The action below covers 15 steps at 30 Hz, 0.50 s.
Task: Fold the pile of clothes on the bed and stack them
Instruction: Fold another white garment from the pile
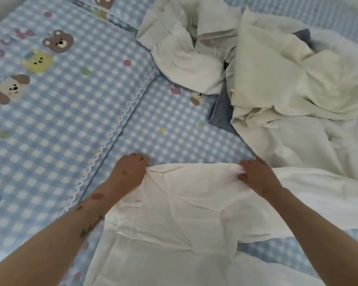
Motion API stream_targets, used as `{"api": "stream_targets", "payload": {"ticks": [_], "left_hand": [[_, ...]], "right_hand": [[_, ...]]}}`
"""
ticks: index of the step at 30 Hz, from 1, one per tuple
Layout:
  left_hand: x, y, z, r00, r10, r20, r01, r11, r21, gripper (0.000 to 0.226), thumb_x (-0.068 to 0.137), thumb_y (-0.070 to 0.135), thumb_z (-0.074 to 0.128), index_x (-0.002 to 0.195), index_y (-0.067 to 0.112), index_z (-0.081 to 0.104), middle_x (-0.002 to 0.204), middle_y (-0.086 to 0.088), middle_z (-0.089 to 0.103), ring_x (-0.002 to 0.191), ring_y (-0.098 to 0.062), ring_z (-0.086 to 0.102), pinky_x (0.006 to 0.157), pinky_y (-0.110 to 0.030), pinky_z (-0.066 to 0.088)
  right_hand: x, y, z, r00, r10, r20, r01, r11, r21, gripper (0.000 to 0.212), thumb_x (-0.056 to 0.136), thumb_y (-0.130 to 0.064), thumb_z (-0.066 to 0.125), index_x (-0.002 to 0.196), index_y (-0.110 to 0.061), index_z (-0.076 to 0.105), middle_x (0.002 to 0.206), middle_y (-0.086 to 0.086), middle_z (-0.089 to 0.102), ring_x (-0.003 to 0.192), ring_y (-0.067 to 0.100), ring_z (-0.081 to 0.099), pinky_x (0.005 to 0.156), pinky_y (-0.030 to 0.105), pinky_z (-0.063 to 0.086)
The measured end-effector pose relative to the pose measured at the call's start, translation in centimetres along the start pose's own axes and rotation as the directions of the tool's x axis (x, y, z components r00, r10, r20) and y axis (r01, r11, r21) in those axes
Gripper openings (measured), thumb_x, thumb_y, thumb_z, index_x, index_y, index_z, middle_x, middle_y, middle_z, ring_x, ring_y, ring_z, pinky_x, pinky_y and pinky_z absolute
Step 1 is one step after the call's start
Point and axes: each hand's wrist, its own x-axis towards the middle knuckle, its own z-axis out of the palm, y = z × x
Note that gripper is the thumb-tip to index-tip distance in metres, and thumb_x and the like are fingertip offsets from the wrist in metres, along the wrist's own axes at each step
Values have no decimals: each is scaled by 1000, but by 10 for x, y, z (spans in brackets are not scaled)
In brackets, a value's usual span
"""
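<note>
Gripping white garment (pixel 180 205) between both hands

Garment (pixel 184 203) spread on bed (pixel 174 137), nearest the viewer. Left hand (pixel 130 172) at its far-left corner, right hand (pixel 256 176) at its far-right corner, both on the far edge. Pillow (pixel 60 100) lies left, beyond the left hand. Pile (pixel 267 75) sits far right, behind the garment. Folded cloth (pixel 221 112) tucked under pile's near-left side.
</note>
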Motion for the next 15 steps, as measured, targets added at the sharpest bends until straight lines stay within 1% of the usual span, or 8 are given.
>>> {"api": "stream_targets", "payload": {"ticks": [1,3,5,7,9,12,14,15], "left_hand": [[-2,-2,-4,999,-5,-48,3,999,-46,25,93,17,47,116,16,54,113,-2,57,104,-21,52,84,-31,41],[-12,-5,-13,981,-11,-196,-22,986,-164,15,88,8,57,102,9,61,99,-8,59,92,-27,56,74,-37,47],[-26,-7,-19,943,-20,-332,-67,966,-248,11,83,3,64,92,8,61,87,-9,58,77,-29,58,60,-37,49],[-50,-3,-20,959,-158,-234,44,902,-430,11,88,9,56,92,20,54,84,4,56,70,-17,52,58,-30,42],[-84,2,-9,973,-186,-136,92,856,-508,11,92,14,47,94,23,55,81,7,60,71,-13,52,65,-25,39],[-148,16,-4,963,68,-262,-167,912,-374,24,91,13,42,105,18,61,91,-1,73,81,-18,68,78,-17,45],[-188,25,1,885,282,-371,-378,900,-218,41,99,20,29,100,12,69,93,-2,74,79,-17,72,80,-23,45],[-204,27,5,857,344,-384,-431,887,-165,53,102,19,22,94,9,73,96,-2,74,82,-16,72,85,-22,43]], "right_hand": [[-4,3,-7,996,10,-94,-5,999,53,30,90,-35,56,112,-13,55,108,6,61,101,27,60,89,37,41],[-21,10,-24,941,60,-334,-4,986,164,20,87,-23,63,95,-5,60,89,12,58,73,35,61,60,38,46],[-47,17,-39,847,84,-524,32,978,208,13,82,-12,67,92,-5,62,82,10,54,62,34,58,49,33,43],[-81,17,-49,844,58,-533,85,967,239,17,78,-5,70,94,-8,65,85,7,57,65,29,60,51,29,45],[-122,16,-49,886,10,-464,131,953,272,29,71,4,75,96,-10,70,90,5,65,73,27,65,57,30,52],[-190,14,-36,918,-121,-378,220,948,231,41,61,6,81,98,-10,73,93,0,72,78,18,62,64,25,51],[-234,12,-23,916,-185,-357,276,935,224,20,82,-10,67,101,-11,73,97,-4,72,81,10,51,71,20,44],[-254,8,-18,922,-192,-335,282,928,245,29,96,-23,46,102,-13,73,98,-5,71,82,8,48,74,20,43]]}}
